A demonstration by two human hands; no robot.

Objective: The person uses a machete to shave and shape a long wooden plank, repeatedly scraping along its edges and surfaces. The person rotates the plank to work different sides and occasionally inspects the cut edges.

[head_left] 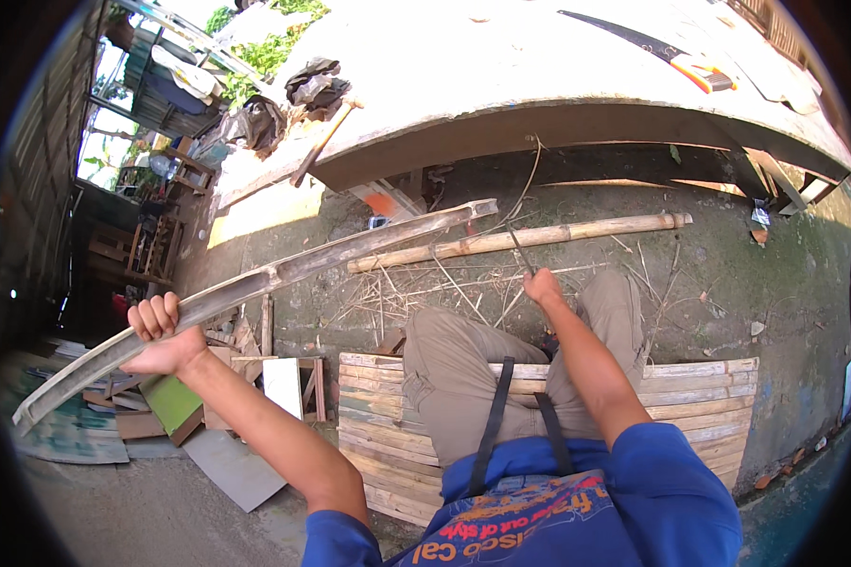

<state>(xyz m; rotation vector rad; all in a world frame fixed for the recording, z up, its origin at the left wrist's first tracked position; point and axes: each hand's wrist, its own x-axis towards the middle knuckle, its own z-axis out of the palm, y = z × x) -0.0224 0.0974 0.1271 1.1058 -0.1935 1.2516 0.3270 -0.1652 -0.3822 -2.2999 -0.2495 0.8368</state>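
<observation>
My left hand is wrapped round a long split length of bamboo, near its lower left end. Its hollow inner side faces up, with a node wall showing partway along. The strip slants up to the right, its far end in front of my knees. My right hand is closed on the handle of a narrow dark-bladed knife. The blade points forward, crossing over or close to a whole bamboo pole on the ground; whether it touches cannot be made out. My fingers hide most of the handle.
I sit on a bamboo-slat bench. Ahead stands a sunlit table with a handsaw and a hammer. Thin bamboo shavings litter the ground. Boards and offcuts lie at the left.
</observation>
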